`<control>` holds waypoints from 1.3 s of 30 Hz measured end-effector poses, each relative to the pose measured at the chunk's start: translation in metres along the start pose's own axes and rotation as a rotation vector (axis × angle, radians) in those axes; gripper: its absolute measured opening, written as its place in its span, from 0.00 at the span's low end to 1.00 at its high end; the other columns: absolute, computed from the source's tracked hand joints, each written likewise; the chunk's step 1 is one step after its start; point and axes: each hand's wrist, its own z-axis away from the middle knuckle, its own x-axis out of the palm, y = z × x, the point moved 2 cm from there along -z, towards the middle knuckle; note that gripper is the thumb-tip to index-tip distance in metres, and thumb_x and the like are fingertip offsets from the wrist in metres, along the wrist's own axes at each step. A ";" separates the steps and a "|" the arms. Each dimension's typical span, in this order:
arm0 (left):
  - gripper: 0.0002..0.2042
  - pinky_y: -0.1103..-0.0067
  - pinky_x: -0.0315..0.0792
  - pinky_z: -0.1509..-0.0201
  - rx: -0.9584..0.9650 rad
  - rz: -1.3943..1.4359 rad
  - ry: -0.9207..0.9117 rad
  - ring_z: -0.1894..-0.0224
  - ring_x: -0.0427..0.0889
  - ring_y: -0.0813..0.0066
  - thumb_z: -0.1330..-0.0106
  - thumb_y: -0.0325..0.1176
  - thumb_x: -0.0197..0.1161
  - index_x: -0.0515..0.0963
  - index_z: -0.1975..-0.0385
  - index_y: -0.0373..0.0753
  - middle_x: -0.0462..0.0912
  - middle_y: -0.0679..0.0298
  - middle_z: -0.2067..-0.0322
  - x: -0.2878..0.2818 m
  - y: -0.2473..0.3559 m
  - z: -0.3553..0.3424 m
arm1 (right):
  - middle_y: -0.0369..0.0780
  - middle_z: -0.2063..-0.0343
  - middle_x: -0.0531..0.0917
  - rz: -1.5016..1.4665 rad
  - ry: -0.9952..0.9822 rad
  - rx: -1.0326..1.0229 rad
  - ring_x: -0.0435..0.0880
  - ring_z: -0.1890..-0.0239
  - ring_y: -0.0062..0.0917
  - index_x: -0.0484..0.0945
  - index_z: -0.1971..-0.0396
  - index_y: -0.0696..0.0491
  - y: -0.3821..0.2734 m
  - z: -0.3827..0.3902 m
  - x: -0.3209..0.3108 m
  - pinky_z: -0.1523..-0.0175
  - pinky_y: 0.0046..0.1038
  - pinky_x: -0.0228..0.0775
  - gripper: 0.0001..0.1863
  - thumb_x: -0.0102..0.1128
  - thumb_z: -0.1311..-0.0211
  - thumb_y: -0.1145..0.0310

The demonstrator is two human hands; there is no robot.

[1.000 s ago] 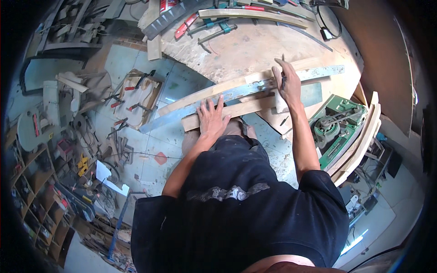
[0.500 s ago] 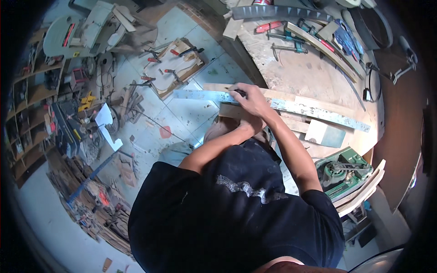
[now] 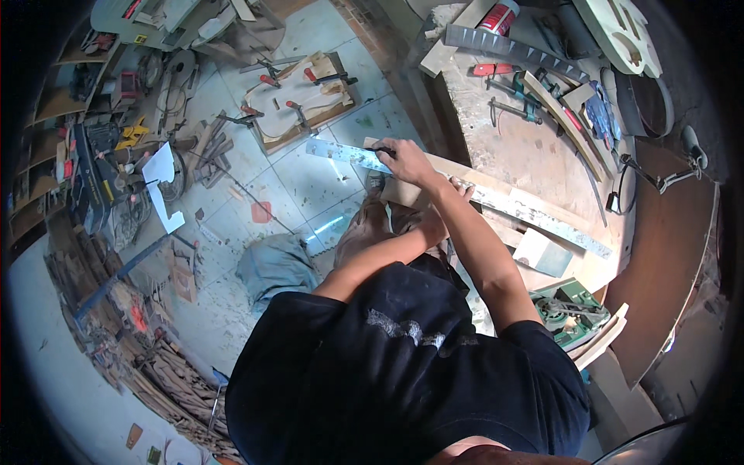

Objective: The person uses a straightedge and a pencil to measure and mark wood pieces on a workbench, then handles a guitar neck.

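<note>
My right hand (image 3: 409, 164) has its fingers closed on a small dark tool (image 3: 385, 153) near the far end of a long, paint-flecked metal straightedge (image 3: 542, 216). The straightedge lies diagonally along a pale wood strip (image 3: 481, 172). My left hand (image 3: 463, 194) is farther right, partly hidden under my right forearm, with its fingertips curled on the straightedge and wood. A shorter board (image 3: 400, 191) lies beneath, near my legs. A pale square-ended piece (image 3: 542, 252) rests on the bench (image 3: 504, 132), right of my hands.
Several clamps (image 3: 515, 108), curved wood strips and a red-and-white can (image 3: 499, 17) crowd the bench's back. A green machine (image 3: 571, 314) stands at right. A clamped panel (image 3: 279, 116) lies on the floor ahead-left; shelves (image 3: 54, 143) and wood offcuts (image 3: 136, 349) line the left.
My right hand has swept left along the straightedge toward its far end. My left hand has shifted right, beneath my right forearm. The view has turned, bringing more bench-back clutter into sight.
</note>
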 end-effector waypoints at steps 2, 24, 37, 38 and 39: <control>0.30 0.47 0.55 0.29 0.002 0.050 -0.043 0.38 0.70 0.37 0.29 0.47 0.47 0.64 0.29 0.40 0.72 0.40 0.40 0.001 0.000 -0.002 | 0.53 0.66 0.86 0.017 0.004 0.007 0.85 0.61 0.49 0.84 0.53 0.53 0.001 -0.002 -0.001 0.50 0.43 0.75 0.16 0.59 0.39 0.64; 0.42 0.43 0.61 0.37 0.061 -0.240 -0.428 0.35 0.61 0.35 0.37 0.55 0.64 0.57 0.29 0.37 0.63 0.46 0.36 -0.019 0.003 -0.019 | 0.49 0.65 0.87 0.234 0.144 0.329 0.86 0.58 0.45 0.86 0.61 0.51 0.068 0.148 -0.123 0.51 0.42 0.77 0.16 0.59 0.43 0.58; 0.44 0.46 0.64 0.36 0.019 -0.253 -0.509 0.34 0.61 0.41 0.38 0.56 0.65 0.56 0.26 0.39 0.64 0.48 0.38 -0.032 0.014 -0.032 | 0.44 0.80 0.85 0.072 0.230 0.452 0.86 0.75 0.33 0.87 0.62 0.55 0.104 0.212 -0.180 0.63 0.34 0.77 0.17 0.58 0.44 0.60; 0.44 0.46 0.63 0.36 0.022 -0.252 -0.507 0.34 0.61 0.41 0.38 0.56 0.65 0.56 0.27 0.38 0.63 0.48 0.37 -0.033 0.016 -0.032 | 0.43 0.78 0.85 0.048 0.219 0.478 0.85 0.75 0.29 0.86 0.61 0.56 0.108 0.219 -0.186 0.63 0.32 0.77 0.16 0.57 0.42 0.62; 0.44 0.47 0.63 0.36 0.024 -0.251 -0.506 0.34 0.61 0.41 0.38 0.56 0.65 0.56 0.27 0.38 0.63 0.48 0.37 -0.034 0.017 -0.033 | 0.42 0.76 0.86 0.025 0.208 0.503 0.84 0.75 0.24 0.86 0.61 0.57 0.112 0.227 -0.191 0.64 0.30 0.77 0.16 0.56 0.41 0.64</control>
